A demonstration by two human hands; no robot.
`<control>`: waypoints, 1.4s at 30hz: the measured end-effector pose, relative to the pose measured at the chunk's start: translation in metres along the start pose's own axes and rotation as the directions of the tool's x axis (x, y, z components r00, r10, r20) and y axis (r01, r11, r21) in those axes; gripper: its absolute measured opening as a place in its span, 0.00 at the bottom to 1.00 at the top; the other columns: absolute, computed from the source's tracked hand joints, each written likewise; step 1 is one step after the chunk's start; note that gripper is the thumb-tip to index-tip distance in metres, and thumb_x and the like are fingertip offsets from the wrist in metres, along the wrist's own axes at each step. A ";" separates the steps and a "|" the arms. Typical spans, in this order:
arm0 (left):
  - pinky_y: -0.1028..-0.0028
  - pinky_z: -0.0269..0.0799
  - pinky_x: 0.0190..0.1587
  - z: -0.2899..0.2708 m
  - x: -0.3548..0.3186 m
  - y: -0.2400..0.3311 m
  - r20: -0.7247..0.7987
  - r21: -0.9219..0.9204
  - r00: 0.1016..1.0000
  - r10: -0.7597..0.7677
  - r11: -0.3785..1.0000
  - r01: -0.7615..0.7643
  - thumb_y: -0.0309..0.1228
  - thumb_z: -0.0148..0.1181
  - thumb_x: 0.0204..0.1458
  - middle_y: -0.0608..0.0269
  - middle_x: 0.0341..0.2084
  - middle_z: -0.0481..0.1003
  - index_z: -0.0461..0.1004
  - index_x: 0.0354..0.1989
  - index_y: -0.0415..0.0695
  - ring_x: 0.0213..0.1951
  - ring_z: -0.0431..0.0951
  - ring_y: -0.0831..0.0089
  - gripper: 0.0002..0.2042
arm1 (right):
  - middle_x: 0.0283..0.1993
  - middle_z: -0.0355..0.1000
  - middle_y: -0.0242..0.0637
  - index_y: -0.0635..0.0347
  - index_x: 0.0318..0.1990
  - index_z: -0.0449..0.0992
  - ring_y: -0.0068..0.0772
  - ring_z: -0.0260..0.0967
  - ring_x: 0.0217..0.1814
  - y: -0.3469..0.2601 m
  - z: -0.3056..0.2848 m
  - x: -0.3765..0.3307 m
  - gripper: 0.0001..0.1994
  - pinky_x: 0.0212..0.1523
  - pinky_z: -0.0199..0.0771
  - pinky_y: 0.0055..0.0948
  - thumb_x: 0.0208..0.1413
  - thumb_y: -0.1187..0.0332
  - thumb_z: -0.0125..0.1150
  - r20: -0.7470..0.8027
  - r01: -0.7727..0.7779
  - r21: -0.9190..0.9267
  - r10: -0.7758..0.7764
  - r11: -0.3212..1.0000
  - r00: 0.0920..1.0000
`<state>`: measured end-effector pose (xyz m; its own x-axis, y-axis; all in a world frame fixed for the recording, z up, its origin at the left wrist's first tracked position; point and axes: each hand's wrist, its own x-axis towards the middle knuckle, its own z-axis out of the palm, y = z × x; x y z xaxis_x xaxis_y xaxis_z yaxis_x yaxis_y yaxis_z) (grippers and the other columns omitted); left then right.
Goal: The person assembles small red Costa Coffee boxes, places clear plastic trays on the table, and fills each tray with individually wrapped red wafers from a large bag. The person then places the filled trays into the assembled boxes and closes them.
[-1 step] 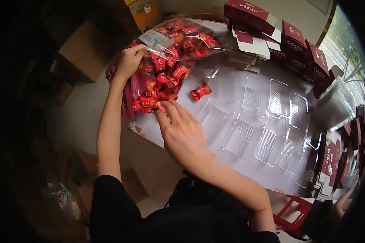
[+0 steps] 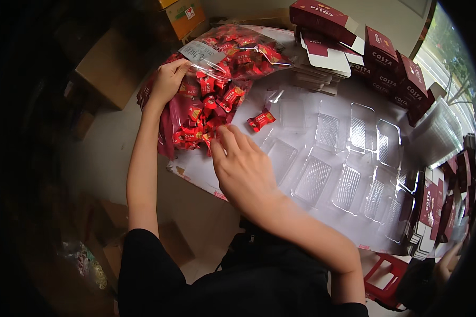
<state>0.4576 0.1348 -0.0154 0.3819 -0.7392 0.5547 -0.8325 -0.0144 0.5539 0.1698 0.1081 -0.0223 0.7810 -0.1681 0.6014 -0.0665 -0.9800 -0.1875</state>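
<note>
A clear plastic bag (image 2: 272, 39) full of red-wrapped candies (image 2: 232, 98) lies at the far left of the table, its mouth spread toward me. My left hand (image 2: 166, 83) is closed on the bag's left edge, beside a white label. At the near end of the loose candies is my right hand (image 2: 243, 164), its thumb and fingers curled together, back of the hand up. Red wrappers show right at its fingertips, but the fingers hide what they hold, if anything. One single candy (image 2: 261, 121) sits apart on the table, just beyond my right hand.
Several clear plastic trays (image 2: 312, 182) stand in rows on the white table (image 2: 195, 171). Stacked trays (image 2: 436, 134) and maroon boxes (image 2: 388, 68) line the right side. Flat cartons (image 2: 320, 79) are piled at the back. A red stool (image 2: 386, 277) and part of another person (image 2: 447, 264) show lower right.
My right hand has shifted slightly right, away from the candy pile, with its fingers still curled. My left hand keeps its place on the bag.
</note>
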 end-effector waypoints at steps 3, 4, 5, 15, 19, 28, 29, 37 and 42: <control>0.75 0.68 0.30 -0.001 0.002 -0.005 -0.024 0.002 0.999 0.029 1.000 -0.029 0.37 0.50 0.57 0.57 0.23 0.77 0.75 0.32 0.36 0.26 0.77 0.74 0.14 | 0.53 0.65 0.54 0.73 0.48 0.69 0.47 0.58 0.59 0.014 0.008 0.017 0.21 0.55 0.59 0.39 0.50 0.66 0.49 0.168 0.162 -0.310 -0.114 0.937 0.979; 0.77 0.68 0.31 0.003 0.004 0.004 -0.014 0.037 1.000 0.000 0.999 0.000 0.36 0.50 0.57 0.60 0.22 0.76 0.74 0.33 0.36 0.27 0.75 0.78 0.14 | 0.54 0.63 0.52 0.70 0.52 0.66 0.48 0.57 0.59 0.028 0.022 0.027 0.23 0.56 0.58 0.41 0.49 0.64 0.52 0.185 0.205 -0.337 -0.148 0.919 0.971; 0.80 0.67 0.31 0.005 0.004 0.019 -0.008 0.073 1.000 -0.028 0.997 0.029 0.35 0.51 0.57 0.62 0.22 0.75 0.74 0.34 0.35 0.28 0.73 0.82 0.13 | 0.56 0.62 0.50 0.67 0.55 0.63 0.48 0.56 0.60 0.043 0.036 0.035 0.27 0.57 0.58 0.43 0.48 0.62 0.54 0.203 0.250 -0.364 -0.185 0.898 0.962; 0.60 0.62 0.54 -0.001 -0.107 0.138 -0.007 0.405 0.972 0.233 0.890 -0.210 0.26 0.57 0.45 0.57 0.45 0.72 0.73 0.44 0.43 0.50 0.70 0.59 0.15 | 0.30 0.72 0.39 0.52 0.47 0.64 0.44 0.73 0.37 0.102 0.047 0.053 0.22 0.31 0.72 0.42 0.49 0.52 0.57 0.714 0.036 -0.001 -0.025 0.999 0.700; 0.64 0.66 0.50 0.043 -0.158 0.145 -0.082 0.347 0.990 0.117 0.934 -0.082 0.23 0.57 0.44 0.59 0.38 0.75 0.74 0.41 0.41 0.45 0.73 0.60 0.12 | 0.27 0.73 0.37 0.53 0.41 0.68 0.41 0.73 0.35 0.114 0.047 0.046 0.16 0.31 0.70 0.41 0.48 0.55 0.58 0.702 0.047 0.096 -0.101 0.994 0.705; 0.63 0.63 0.52 0.088 -0.159 0.139 -0.037 0.407 0.982 -0.183 0.895 0.182 0.23 0.60 0.44 0.53 0.48 0.67 0.69 0.48 0.37 0.50 0.65 0.56 0.20 | 0.29 0.73 0.42 0.60 0.33 0.71 0.45 0.71 0.35 0.120 0.026 0.042 0.13 0.36 0.69 0.39 0.44 0.62 0.64 0.389 -0.195 0.519 -0.027 0.832 0.921; 0.63 0.64 0.51 0.090 -0.159 0.139 -0.062 0.389 0.978 -0.201 0.897 0.209 0.23 0.59 0.44 0.54 0.48 0.68 0.69 0.48 0.37 0.50 0.65 0.56 0.19 | 0.29 0.73 0.42 0.61 0.33 0.71 0.44 0.71 0.33 0.117 0.030 0.044 0.13 0.34 0.69 0.38 0.44 0.62 0.64 0.369 -0.184 0.489 -0.012 0.852 0.929; 0.66 0.66 0.47 0.082 -0.164 0.136 -0.206 0.461 0.938 -0.280 0.818 0.345 0.26 0.58 0.47 0.59 0.41 0.72 0.72 0.45 0.38 0.44 0.69 0.62 0.15 | 0.27 0.73 0.44 0.64 0.29 0.72 0.46 0.72 0.31 0.095 0.059 0.047 0.22 0.30 0.72 0.39 0.47 0.48 0.59 0.457 -0.137 0.120 0.068 0.983 0.887; 0.65 0.67 0.44 0.082 -0.164 0.138 -0.176 0.458 0.943 -0.281 0.825 0.331 0.27 0.62 0.44 0.60 0.37 0.71 0.71 0.45 0.38 0.42 0.69 0.61 0.17 | 0.31 0.75 0.32 0.56 0.31 0.79 0.31 0.75 0.36 0.078 0.034 0.058 0.30 0.30 0.72 0.30 0.48 0.36 0.49 0.788 -0.081 -0.169 0.184 0.982 0.587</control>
<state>0.2469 0.1985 -0.0809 0.6651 -0.5745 0.4771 -0.7439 -0.5653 0.3564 0.2308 0.0254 -0.0284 0.9357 -0.1954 -0.2937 -0.2339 -0.9669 -0.1019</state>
